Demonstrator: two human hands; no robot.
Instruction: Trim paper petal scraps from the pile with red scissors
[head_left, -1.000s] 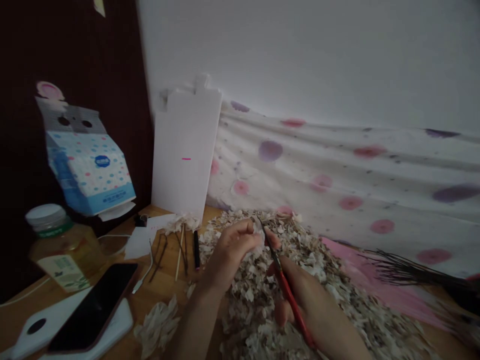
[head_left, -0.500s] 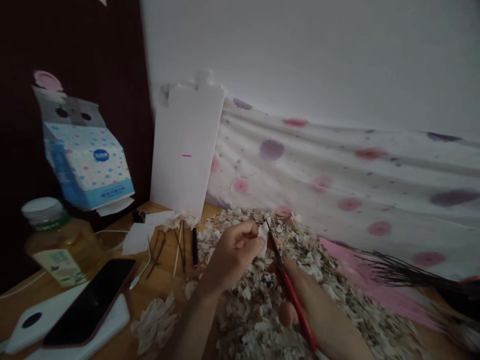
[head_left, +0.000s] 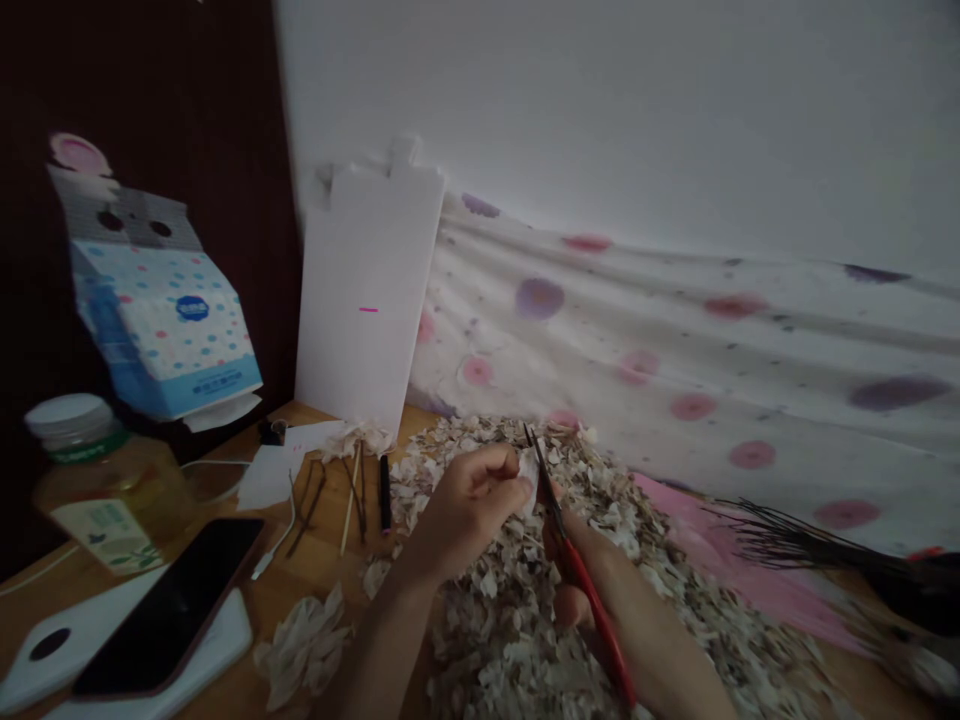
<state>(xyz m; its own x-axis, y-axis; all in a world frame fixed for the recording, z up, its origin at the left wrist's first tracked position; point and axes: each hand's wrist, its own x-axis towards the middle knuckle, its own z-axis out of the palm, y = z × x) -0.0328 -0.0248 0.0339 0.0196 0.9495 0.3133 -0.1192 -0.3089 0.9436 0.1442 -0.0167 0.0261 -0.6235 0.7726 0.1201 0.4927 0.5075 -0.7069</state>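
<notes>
Head view. The left hand (head_left: pixel 465 512) is curled, its thumb and fingers pressed together, pinching a white scrap (head_left: pixel 529 478) of thin, paper-like material. The scrap is raised above the heap, a position that appears to keep its edge free and reachable. The right hand (head_left: pixel 596 550) grips the red-handled scissors (head_left: pixel 598 605), which angle up and away from the body. Their dark blades stand slightly parted just beside the scrap, apparently aligned to its edge. Whether a blade touches the scrap cannot be determined.

Both hands work above a heap of pale, brown-flecked flakes (head_left: pixel 510 640) on a wooden table (head_left: pixel 322 590). A black marker (head_left: pixel 385 492), thin wooden sticks (head_left: pixel 349 510), and crumpled white paper (head_left: pixel 304 645) lie to the left, within reach. Beyond them are a phone (head_left: pixel 169 610) and a jar (head_left: pixel 105 490).

The right hand's fingers are partly hidden behind the handle, and its finger loops are cut off by the lower frame edge. In the dim light, the flakes' material cannot be identified.
</notes>
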